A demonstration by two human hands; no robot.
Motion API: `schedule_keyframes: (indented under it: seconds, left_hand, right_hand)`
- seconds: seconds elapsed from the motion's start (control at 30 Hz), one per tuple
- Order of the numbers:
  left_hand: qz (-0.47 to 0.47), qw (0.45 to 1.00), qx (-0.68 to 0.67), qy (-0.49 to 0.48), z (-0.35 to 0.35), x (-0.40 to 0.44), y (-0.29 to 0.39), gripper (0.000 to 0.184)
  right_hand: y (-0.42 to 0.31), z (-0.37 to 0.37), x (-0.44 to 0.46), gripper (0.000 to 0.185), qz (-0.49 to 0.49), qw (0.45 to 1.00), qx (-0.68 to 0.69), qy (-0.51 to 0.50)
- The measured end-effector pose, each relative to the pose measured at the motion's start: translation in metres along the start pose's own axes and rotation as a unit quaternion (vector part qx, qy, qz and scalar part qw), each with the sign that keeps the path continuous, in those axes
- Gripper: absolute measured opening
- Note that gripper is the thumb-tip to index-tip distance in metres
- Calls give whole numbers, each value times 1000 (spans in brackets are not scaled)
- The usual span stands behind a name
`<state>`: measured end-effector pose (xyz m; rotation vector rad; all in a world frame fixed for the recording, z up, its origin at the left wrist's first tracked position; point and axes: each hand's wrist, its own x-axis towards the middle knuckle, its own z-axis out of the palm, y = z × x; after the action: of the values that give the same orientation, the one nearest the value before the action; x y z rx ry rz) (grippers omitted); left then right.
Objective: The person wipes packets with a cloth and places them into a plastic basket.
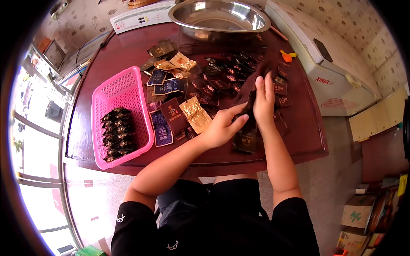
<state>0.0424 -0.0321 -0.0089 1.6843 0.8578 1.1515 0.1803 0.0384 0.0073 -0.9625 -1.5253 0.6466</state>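
Between my two hands is a dark brown cloth-like bundle (pixel 247 91), partly blurred. My left hand (pixel 222 128) pinches its lower left edge between thumb and fingers. My right hand (pixel 264 100) lies along its right side, fingers stretched up and close together. Dark foil packets (pixel 232 70) spread behind and around the bundle. Left of my hands are a gold packet (pixel 195 114), a dark red packet (pixel 174 116) and a blue packet (pixel 161 128). A pink basket (pixel 146 123) at the left holds a row of dark packets (pixel 116 134).
A large steel basin (pixel 220 17) stands at the back of the dark red table (pixel 205 160), beside a white appliance (pixel 143 18). An orange balloon (pixel 286 55) lies at the right edge. A white freezer (pixel 324 55) with a phone (pixel 322 50) on top stands beyond.
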Motion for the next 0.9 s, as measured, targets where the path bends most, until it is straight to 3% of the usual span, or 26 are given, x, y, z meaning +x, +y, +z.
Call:
schedule_keyframes:
  seconds: [0.07,0.13,0.2,0.23,0.3,0.33,0.4,0.53,0.7,0.77,0.8,0.87,0.9]
  left_hand:
    - [-51,978,-201,34,0,2,-7,37]
    - [-111,904,-409,65,-14,6,6,29]
    - [-94,869,-466,133,-29,12,17,28]
    - [-87,863,-464,180,-36,12,11,34]
    - [-71,835,-503,211,-46,15,4,36]
    - [-75,816,-527,224,-50,15,2,37]
    - [-47,820,-518,238,-54,17,-1,37]
    - [-11,869,-417,265,-53,18,-4,22]
    - [-74,879,-407,238,-45,18,-9,22]
    - [-111,896,-392,177,-47,15,-4,24]
    - [-112,895,-391,181,-44,14,2,24]
    - [-162,900,-394,89,-38,10,22,23]
    - [-153,902,-396,82,-33,5,34,23]
  right_hand:
    - [2,-6,3,55,-9,999,25,38]
    - [1,-9,5,52,-46,994,46,93]
    - [-1,-9,8,50,-86,984,70,141]
    - [-6,-10,2,47,-101,990,25,94]
    - [-13,-3,-6,40,-266,958,-97,38]
    - [-18,3,-8,36,-309,948,-49,-48]
    - [-35,10,-10,36,-396,886,-150,-190]
    - [-31,20,-15,39,-343,886,-178,-255]
    - [-18,12,-6,37,-302,917,-187,-183]
    - [-14,10,-2,39,-278,930,-207,-126]
    - [-15,8,-2,39,-232,946,-204,-96]
    - [6,3,-3,33,-198,966,-166,-19]
    - [27,-4,-5,32,-76,997,-13,-22]
